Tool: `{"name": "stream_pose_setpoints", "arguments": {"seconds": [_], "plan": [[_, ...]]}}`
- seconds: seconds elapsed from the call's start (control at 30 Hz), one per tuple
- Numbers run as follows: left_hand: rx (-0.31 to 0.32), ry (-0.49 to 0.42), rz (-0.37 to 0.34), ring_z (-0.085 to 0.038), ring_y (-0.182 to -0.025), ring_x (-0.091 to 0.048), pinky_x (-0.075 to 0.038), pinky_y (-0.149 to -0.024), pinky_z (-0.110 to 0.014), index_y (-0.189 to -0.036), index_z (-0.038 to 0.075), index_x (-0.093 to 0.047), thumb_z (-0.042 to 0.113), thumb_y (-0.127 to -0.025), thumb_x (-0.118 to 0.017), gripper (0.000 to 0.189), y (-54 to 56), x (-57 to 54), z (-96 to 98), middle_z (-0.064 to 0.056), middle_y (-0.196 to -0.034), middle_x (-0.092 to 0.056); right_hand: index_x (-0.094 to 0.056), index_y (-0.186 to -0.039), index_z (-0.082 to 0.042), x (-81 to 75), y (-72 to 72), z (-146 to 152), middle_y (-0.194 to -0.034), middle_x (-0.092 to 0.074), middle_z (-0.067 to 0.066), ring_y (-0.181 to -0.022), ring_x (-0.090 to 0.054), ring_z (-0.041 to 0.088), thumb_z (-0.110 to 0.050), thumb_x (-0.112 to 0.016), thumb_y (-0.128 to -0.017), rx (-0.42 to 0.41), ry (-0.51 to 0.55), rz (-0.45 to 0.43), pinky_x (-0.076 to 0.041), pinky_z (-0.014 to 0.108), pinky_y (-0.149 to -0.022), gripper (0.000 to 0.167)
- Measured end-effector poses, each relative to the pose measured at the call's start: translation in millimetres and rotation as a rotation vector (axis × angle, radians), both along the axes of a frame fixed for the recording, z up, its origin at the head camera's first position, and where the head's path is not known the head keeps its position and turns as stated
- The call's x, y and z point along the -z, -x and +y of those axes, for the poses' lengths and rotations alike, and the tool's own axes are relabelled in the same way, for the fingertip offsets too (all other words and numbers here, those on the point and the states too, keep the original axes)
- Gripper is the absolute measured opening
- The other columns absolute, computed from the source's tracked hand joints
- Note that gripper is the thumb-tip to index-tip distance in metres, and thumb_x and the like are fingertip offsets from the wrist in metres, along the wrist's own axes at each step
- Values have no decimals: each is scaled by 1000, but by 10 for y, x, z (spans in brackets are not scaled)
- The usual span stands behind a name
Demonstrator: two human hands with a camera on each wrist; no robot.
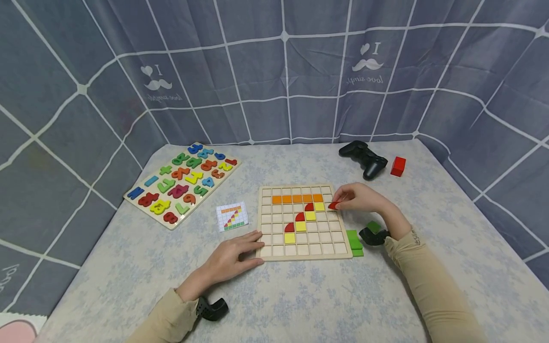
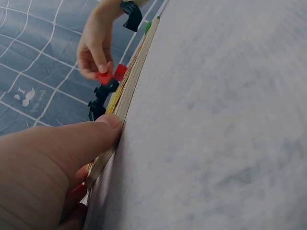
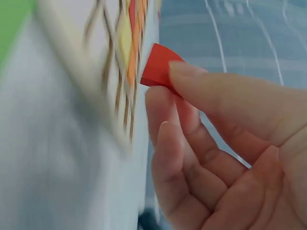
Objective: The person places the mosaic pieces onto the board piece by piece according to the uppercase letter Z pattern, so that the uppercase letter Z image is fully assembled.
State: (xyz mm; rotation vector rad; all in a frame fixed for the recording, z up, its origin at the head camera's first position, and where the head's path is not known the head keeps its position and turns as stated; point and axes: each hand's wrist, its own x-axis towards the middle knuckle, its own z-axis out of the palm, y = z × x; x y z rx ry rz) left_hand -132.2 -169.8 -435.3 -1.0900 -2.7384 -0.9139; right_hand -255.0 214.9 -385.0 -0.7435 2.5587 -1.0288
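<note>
A wooden grid board (image 1: 302, 250) lies on the cloth, holding a row of orange square tiles (image 1: 297, 198) and a diagonal stair of yellow squares (image 1: 301, 226) and red quarter-round tiles (image 1: 299, 217). Over the board's right edge, my right hand (image 1: 359, 197) pinches another red quarter-round tile (image 3: 160, 67) between thumb and fingers, above the surface. My left hand (image 1: 233, 255) rests against the board's left edge with its fingers extended; in the left wrist view its thumb (image 2: 108, 123) touches the wooden rim. Left of the board lies a pattern card (image 1: 232, 216) printed with a similar coloured design.
Green square tiles (image 1: 354, 240) lie against the board's right side, with another green tile (image 1: 374, 227) near the right wrist. A black game controller (image 1: 363, 158) and red blocks (image 1: 398, 166) sit at the back right. A number puzzle board (image 1: 177, 186) lies back left.
</note>
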Motion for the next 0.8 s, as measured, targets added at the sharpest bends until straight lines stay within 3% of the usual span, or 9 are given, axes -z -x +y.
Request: {"name": "stream_pose_setpoints", "arguments": {"seconds": [0.23,0.43,0.63,0.8], "plan": [[2,-3,10,-22,-128,-44,-42,-100,-41,-121,7,-65,36,-88,-66,44,-9,-3,7,-10,-136,-51,-69,-96,-6,-45,-156,-661,-89,-68,1,-83,-64,14,-8,-65,-88,-167,31,18,-53,31,-75,9],[4,2,12,-22,-128,-44,-42,-100,-42,-122,8,-65,36,-88,-66,44,-6,-5,18,-10,-136,-51,-70,-94,-10,-54,-267,-1154,-87,-67,-4,-80,-62,8,-9,-64,-89,-263,-26,4,-52,25,-74,8],[5,-1,31,-22,-127,-46,-44,-98,-42,-120,7,-66,35,-88,-67,42,-1,2,19,-10,-135,-52,-70,-87,-14,-22,-360,-1439,-81,-64,-9,-77,-60,4,-9,-65,-88,-312,-131,-40,-50,22,-73,7],[6,-6,33,-22,-127,-46,-44,-98,-42,-119,7,-66,34,-87,-68,42,-4,-10,14,-10,-134,-52,-72,-79,-16,11,-410,-1517,-80,-60,-11,-72,-56,4,-14,-71,-84,-288,-193,31,-48,22,-67,6]]}}
